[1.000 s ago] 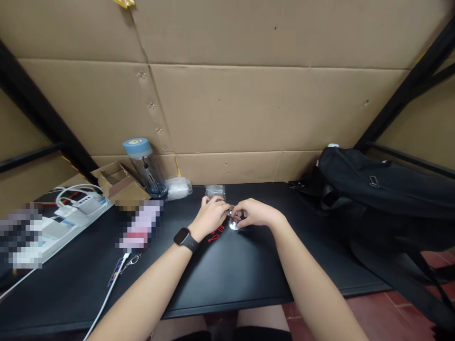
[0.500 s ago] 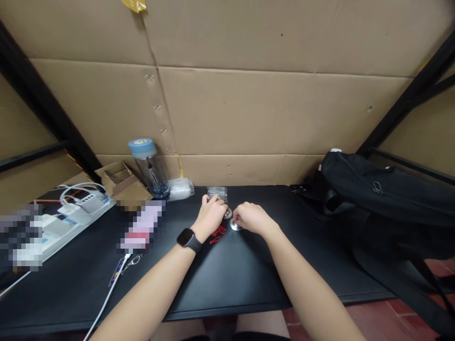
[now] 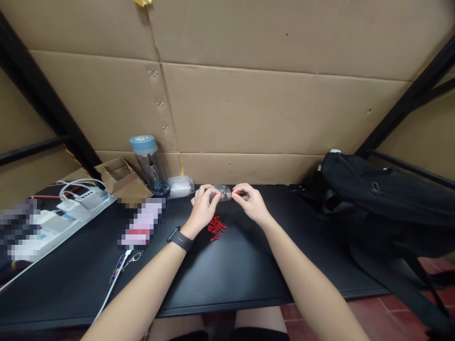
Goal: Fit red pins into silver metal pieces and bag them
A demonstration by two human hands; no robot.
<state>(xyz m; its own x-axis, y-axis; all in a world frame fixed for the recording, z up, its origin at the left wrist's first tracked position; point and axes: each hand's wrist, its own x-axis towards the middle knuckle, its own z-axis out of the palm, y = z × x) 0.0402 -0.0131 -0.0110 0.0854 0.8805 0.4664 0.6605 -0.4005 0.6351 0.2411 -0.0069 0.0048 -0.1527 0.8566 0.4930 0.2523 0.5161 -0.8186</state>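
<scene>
Both hands are raised over the far middle of the black table. My left hand [image 3: 205,202] pinches something small and red at its fingertips. Opposite it, my right hand [image 3: 249,201] also pinches a small red piece. Between the fingertips is a small shiny metal item [image 3: 224,193], its exact shape too small to tell; a clear plastic packet lies behind it. Below the hands a pile of red cords [image 3: 216,224] rests on the table, with one loop [image 3: 215,237] lying apart in front. A dark watch is on the left wrist.
At the left are a power strip [image 3: 57,229] with white cables, an open cardboard box [image 3: 124,181], a blue-lidded bottle [image 3: 151,166], a plastic-wrapped packet [image 3: 181,186] and a blurred phone [image 3: 144,223] on a cable. A black bag [image 3: 387,203] fills the right side.
Both hands have moved up and away from the two round metal pieces' earlier spot, and now face each other with the metal between them. The red cord pile is more exposed.
</scene>
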